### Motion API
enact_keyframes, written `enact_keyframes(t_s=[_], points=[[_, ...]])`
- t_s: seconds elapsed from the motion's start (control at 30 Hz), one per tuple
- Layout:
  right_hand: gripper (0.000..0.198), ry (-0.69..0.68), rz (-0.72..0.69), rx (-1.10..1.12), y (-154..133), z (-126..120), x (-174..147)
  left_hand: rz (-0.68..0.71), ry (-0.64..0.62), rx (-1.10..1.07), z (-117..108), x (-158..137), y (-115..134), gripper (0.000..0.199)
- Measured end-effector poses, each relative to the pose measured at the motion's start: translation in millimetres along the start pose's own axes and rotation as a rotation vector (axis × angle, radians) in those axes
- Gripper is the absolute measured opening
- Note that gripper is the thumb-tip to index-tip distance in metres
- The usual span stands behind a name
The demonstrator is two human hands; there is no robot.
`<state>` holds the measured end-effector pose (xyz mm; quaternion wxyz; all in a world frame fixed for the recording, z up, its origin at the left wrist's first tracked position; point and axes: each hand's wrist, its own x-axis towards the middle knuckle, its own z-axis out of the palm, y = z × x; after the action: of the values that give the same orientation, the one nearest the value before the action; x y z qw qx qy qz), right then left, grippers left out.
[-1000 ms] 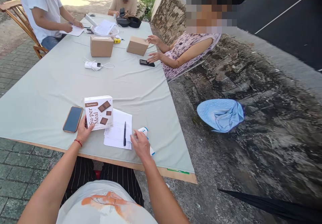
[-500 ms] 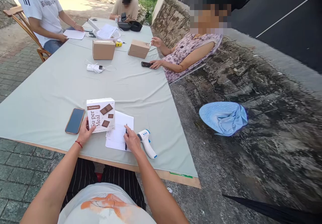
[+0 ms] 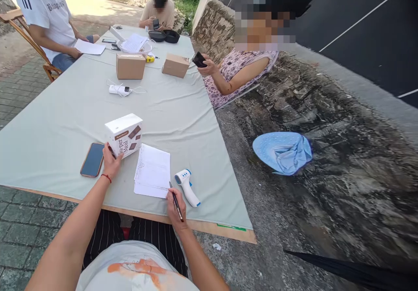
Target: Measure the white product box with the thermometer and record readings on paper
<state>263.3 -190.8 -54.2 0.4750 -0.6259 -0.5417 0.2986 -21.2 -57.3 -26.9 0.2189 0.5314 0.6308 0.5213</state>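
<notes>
My left hand (image 3: 112,162) is closed round the lower left corner of a white snack box (image 3: 126,134), printed with "Su-per Meal" and brown chocolate squares. The box stands on the cloth, turned at an angle so its top shows. In my right hand (image 3: 176,206) is a dark pen (image 3: 176,201), its tip near the lower right corner of the white paper sheets (image 3: 153,171). Just right of the papers lies a white and blue infrared thermometer (image 3: 187,186). A smartphone (image 3: 92,159) with a dark screen rests left of my left hand.
Farther along the table (image 3: 81,108) are a white power bank (image 3: 119,90) with a cable, two cardboard boxes (image 3: 130,67), a yellow tape measure (image 3: 150,59) and a basket with papers (image 3: 135,42). Several people sit around it. A blue sun hat (image 3: 282,153) lies to the right.
My left hand has shifted the snack box up and left, off the papers, and turned it. My right hand has moved down and right with the pen. A co-worker has raised a phone.
</notes>
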Motion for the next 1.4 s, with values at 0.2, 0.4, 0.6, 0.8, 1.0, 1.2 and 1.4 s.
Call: enact_keyframes(t_s=[0.2,0.4,0.6,0.8,1.0,1.2,1.4], points=[[0.025,0.016,-0.211,-0.110,7,9,11,0.077,-0.064,0.084,5,5,-13,0.074],[0.025,0.036,-0.264,-0.280,25,20,11,0.093,0.107,0.221,3,-50,-1,0.040],[0.029,0.003,-0.291,-0.359,31,22,11,0.390,-0.383,0.441,8,-96,15,0.048],[0.032,-0.021,-0.317,-0.371,31,21,11,0.471,-0.532,0.520,7,-96,19,0.060],[0.036,-0.064,-0.297,-0.394,31,16,18,0.512,-0.579,0.509,6,-97,18,0.057],[0.037,-0.001,-0.310,-0.309,23,10,24,0.532,-0.596,0.510,6,-96,19,0.052],[0.040,0.081,-0.316,-0.044,-17,12,14,0.520,-0.611,0.488,4,-92,33,0.040]])
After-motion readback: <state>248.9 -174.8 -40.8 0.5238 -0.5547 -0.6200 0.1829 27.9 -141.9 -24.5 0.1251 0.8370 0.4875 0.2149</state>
